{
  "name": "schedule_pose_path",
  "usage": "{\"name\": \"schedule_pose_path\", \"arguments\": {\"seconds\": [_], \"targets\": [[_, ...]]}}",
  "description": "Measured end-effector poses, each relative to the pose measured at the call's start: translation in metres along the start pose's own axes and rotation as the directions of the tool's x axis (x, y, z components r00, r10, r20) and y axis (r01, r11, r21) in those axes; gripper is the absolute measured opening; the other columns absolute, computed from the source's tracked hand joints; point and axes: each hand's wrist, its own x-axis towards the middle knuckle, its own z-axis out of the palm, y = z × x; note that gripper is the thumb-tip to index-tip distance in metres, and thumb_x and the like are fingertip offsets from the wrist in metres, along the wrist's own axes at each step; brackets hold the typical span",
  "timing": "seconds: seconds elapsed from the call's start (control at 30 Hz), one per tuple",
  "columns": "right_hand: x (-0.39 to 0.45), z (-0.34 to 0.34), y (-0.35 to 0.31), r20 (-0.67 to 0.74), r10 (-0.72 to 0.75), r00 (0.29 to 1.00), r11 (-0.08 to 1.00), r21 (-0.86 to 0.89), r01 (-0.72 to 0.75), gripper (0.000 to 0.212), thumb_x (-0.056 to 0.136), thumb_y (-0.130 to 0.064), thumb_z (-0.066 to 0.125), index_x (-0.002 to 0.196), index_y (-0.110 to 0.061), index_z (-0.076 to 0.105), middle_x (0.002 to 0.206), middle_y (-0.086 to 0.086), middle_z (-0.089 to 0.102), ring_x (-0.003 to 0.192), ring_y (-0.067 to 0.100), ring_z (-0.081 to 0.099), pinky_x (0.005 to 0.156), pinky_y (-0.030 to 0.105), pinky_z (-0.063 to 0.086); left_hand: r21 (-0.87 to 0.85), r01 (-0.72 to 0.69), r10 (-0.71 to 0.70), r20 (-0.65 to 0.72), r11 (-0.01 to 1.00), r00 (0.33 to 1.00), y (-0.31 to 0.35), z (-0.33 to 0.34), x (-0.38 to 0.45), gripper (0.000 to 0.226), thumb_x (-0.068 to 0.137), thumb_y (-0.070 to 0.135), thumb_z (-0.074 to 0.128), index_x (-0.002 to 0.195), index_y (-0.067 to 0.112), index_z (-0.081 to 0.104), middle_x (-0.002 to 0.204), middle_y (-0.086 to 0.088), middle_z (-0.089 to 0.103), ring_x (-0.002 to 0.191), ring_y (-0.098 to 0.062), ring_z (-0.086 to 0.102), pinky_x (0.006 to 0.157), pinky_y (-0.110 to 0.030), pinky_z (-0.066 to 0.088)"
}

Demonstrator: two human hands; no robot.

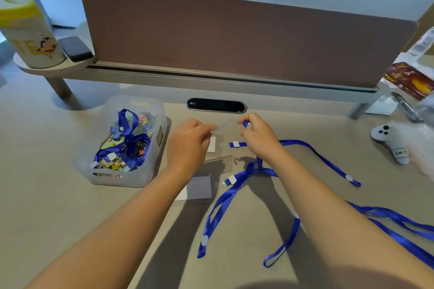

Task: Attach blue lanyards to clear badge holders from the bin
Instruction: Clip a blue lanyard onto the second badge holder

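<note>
My left hand [187, 142] pinches one end of a clear badge holder [224, 126] raised above the desk. My right hand [258, 135] pinches the blue end of a lanyard [245, 124] at the holder's other end; its strap hangs down under my wrist. Below the hands lies a second clear badge holder [212, 144] with a white card, next to a lanyard clip [236, 144]. A third holder [200, 187] lies nearer me beside another clip [230, 180]. Blue lanyards [218, 206] trail across the desk to the right. The translucent bin [150, 162] at left holds a blue lanyard [128, 129].
The bin also holds several coloured binder clips. A brown divider panel [234, 37] on a grey shelf closes the back. A cable slot [216, 105] sits behind the hands. A grey plush toy [391, 142] and plastic bags lie at right; a white canister [25, 33] stands at far left.
</note>
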Motion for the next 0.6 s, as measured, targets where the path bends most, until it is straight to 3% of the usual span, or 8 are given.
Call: {"name": "schedule_pose_path", "arguments": {"seconds": [0.1,0.23,0.4,0.53,0.6], "targets": [[-0.003,0.005,0.009,0.054,0.026,0.998,0.998,-0.063,-0.023,0.033,0.094,-0.005,0.029,0.121,-0.009,0.046,0.125,0.013,0.054,0.102,0.029,0.054,0.07,0.03,0.041,0.014,-0.006,0.006,0.042,1.0,0.999,-0.004,0.003,-0.006,0.023,0.084,0.009,0.053,0.105,0.008,0.063,0.094,-0.019,0.065,0.088,-0.032,0.055,0.065,-0.029,0.033],[-0.009,0.008,0.031,0.085,0.012,0.996,0.988,-0.153,0.001,0.03,0.089,0.004,0.03,0.106,-0.01,0.05,0.118,0.013,0.06,0.086,0.024,0.049,0.066,0.027,0.039,0.051,-0.008,0.006,0.043,0.999,0.999,-0.005,0.007,-0.018,0.02,0.083,0.006,0.054,0.1,0.007,0.065,0.092,-0.02,0.065,0.087,-0.034,0.056,0.065,-0.031,0.035],[-0.022,0.016,0.062,0.284,0.059,0.957,0.98,-0.197,-0.002,0.036,0.085,0.007,0.044,0.118,-0.007,0.051,0.128,0.01,0.053,0.113,0.023,0.052,0.083,0.026,0.041,0.157,-0.065,0.053,0.077,0.985,0.996,-0.002,0.013,-0.041,0.019,0.08,0.008,0.054,0.093,0.006,0.067,0.082,-0.021,0.067,0.078,-0.037,0.06,0.061,-0.032,0.04],[-0.036,0.027,0.083,0.407,0.088,0.909,0.964,-0.264,0.025,0.041,0.082,0.0,0.058,0.121,-0.01,0.049,0.124,0.01,0.053,0.103,0.021,0.052,0.089,0.029,0.044,0.208,-0.047,0.029,0.092,0.977,0.995,0.005,0.019,-0.066,0.019,0.078,0.004,0.057,0.094,0.006,0.067,0.082,-0.021,0.068,0.078,-0.037,0.061,0.063,-0.035,0.047],[-0.042,0.034,0.094,0.425,0.057,0.903,0.939,-0.329,0.096,0.045,0.081,-0.004,0.061,0.123,-0.013,0.047,0.128,0.009,0.051,0.109,0.022,0.052,0.091,0.029,0.044,0.241,-0.021,0.002,0.08,0.97,0.997,0.007,0.021,-0.078,0.019,0.078,0.003,0.059,0.095,0.005,0.066,0.082,-0.021,0.068,0.076,-0.037,0.061,0.063,-0.032,0.044]]}}
